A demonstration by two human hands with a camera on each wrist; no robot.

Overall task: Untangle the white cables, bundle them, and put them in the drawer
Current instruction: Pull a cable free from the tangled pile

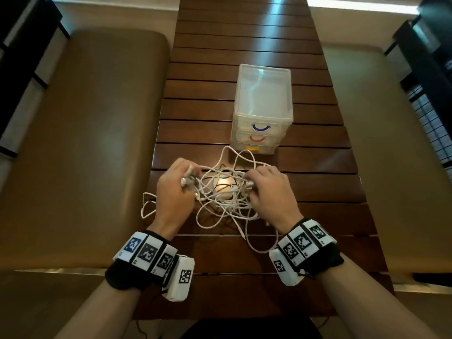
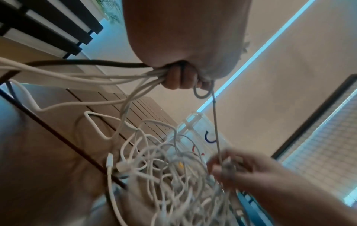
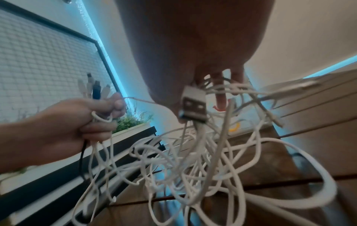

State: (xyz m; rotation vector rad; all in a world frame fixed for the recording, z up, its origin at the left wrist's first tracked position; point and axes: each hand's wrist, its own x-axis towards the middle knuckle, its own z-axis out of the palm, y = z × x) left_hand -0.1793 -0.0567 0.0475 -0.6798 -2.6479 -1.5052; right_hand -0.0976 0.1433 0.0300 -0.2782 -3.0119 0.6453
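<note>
Left hand (image 1: 174, 189): centre-left of the head view, fingers curled round a gathered bunch of cable ends.
Right hand (image 1: 269, 189): centre-right, fingers pinching into the tangle.
White cables (image 1: 225, 194): knotted heap between both hands, loops spilling onto the table (image 1: 200, 108).
Right wrist view only: a USB plug (image 3: 193, 105) under the right palm; connector tips (image 3: 92, 88) above the left fist.
Drawer unit (image 1: 263, 106): beyond the cables, upper centre, drawers closed.
</note>
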